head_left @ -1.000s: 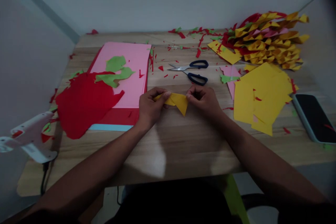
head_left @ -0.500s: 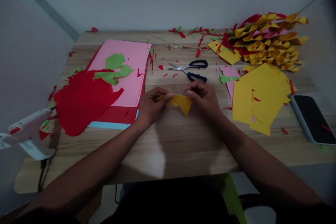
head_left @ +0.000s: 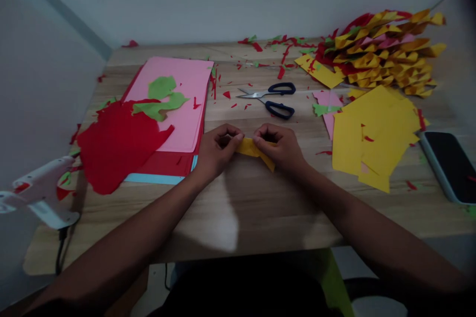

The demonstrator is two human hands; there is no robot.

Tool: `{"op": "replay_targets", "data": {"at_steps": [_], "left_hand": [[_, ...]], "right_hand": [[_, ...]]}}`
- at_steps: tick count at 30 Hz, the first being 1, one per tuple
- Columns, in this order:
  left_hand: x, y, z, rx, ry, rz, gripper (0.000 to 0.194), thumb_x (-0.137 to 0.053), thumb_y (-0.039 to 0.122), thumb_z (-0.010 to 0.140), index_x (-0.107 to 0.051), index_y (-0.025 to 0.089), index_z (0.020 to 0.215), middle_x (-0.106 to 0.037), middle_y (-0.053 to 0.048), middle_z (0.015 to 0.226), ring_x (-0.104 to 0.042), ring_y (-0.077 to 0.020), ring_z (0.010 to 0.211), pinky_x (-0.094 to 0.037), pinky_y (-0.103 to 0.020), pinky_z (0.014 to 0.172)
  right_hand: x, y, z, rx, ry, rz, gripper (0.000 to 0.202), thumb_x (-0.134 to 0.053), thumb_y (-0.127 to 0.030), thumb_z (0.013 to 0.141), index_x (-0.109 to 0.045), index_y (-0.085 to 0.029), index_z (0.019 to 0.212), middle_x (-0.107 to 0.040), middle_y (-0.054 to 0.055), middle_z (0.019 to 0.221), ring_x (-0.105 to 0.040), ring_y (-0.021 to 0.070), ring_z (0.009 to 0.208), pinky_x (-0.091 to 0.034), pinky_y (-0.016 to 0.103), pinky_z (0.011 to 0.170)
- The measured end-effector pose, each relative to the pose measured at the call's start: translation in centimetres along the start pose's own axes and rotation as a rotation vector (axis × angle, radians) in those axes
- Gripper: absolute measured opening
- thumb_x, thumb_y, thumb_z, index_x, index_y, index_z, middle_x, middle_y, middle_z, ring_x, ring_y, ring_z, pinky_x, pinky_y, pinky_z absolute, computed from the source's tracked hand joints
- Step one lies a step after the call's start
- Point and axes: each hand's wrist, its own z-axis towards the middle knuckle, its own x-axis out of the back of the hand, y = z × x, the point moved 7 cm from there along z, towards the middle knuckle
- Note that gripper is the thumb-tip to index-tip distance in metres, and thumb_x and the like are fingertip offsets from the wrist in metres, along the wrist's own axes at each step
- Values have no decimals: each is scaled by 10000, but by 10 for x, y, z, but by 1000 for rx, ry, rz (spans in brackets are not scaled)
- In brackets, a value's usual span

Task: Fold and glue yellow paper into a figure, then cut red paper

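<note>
A small folded yellow paper piece (head_left: 247, 147) is held between both hands above the middle of the table. My left hand (head_left: 220, 151) pinches its left end between thumb and fingers. On the other side, my right hand (head_left: 280, 144) grips the piece near its right end, and a pointed flap hangs down below the fingers. Just beyond the hands lie scissors (head_left: 260, 95) with dark blue handles, their blades spread and pointing left.
Pink sheets (head_left: 178, 79), green scraps (head_left: 163, 104) and red paper (head_left: 119, 143) lie left, near a white glue gun (head_left: 44, 178). At right are yellow sheets (head_left: 375, 129), a phone (head_left: 451, 163) and a folded-paper bundle (head_left: 386, 54). Small scraps dot the wooden table (head_left: 260, 218).
My right hand has moved left and slightly down, closer to my left hand, and has taken hold of the yellow piece. The view has shifted slightly.
</note>
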Motion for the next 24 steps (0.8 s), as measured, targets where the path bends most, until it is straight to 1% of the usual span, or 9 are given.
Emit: {"op": "replay_targets", "data": {"at_steps": [4,7,9,11,13,16,21,24], "left_hand": [[-1,1,0,-40,-38,22,231,-686,406,804,-650,179,826,-600,18,658,-502,-78,487,-391,-184,431],[-4,-2,-1,-12,-91,1,303,-672,471,824,-668,177,897,-602,18,629,-509,-84,475,-400,-191,442],[-5,-4,0,5,-103,-2,333,-674,493,819,-674,175,916,-615,12,635,-517,-89,483,-405,-197,450],[-5,-3,0,-7,-97,51,314,-697,471,798,-679,169,884,-621,5,650,-513,-92,503,-391,-200,457],[-5,-1,0,-38,-89,119,278,-701,440,791,-676,164,810,-609,3,636,-506,-97,525,-381,-206,473],[-5,2,1,-76,-99,168,256,-684,412,801,-662,164,742,-596,3,616,-514,-108,557,-391,-219,511],[-7,6,1,-139,-132,215,232,-685,395,810,-682,168,760,-636,-1,662,-526,-109,585,-391,-221,536],[-8,4,0,-131,-137,222,251,-683,417,820,-696,169,785,-658,-8,682,-548,-117,594,-410,-227,551]], "right_hand": [[2,0,0,4,20,-15,122,-628,-296,759,-594,-195,700,-606,-10,671,-532,131,636,-418,263,616],[5,2,0,-11,38,-2,134,-630,-306,767,-594,-191,710,-608,-7,682,-531,132,639,-408,263,606],[7,2,0,-12,49,-5,147,-630,-313,775,-593,-188,708,-601,-7,680,-526,131,634,-401,263,599],[6,-1,0,9,27,-14,149,-629,-310,784,-595,-186,711,-600,-5,686,-529,132,641,-403,265,609],[4,-4,-1,33,-15,-20,141,-634,-302,789,-601,-185,717,-604,-4,691,-533,132,647,-406,266,617],[1,-5,-2,30,-58,-38,142,-646,-305,791,-613,-189,718,-610,-5,681,-528,130,633,-401,263,599],[-1,-3,-2,35,-80,-53,150,-662,-322,804,-648,-187,741,-630,-1,689,-521,128,628,-396,262,589],[0,-1,-2,34,-80,-34,144,-663,-307,807,-644,-182,738,-620,-4,681,-518,126,626,-391,261,588]]}}
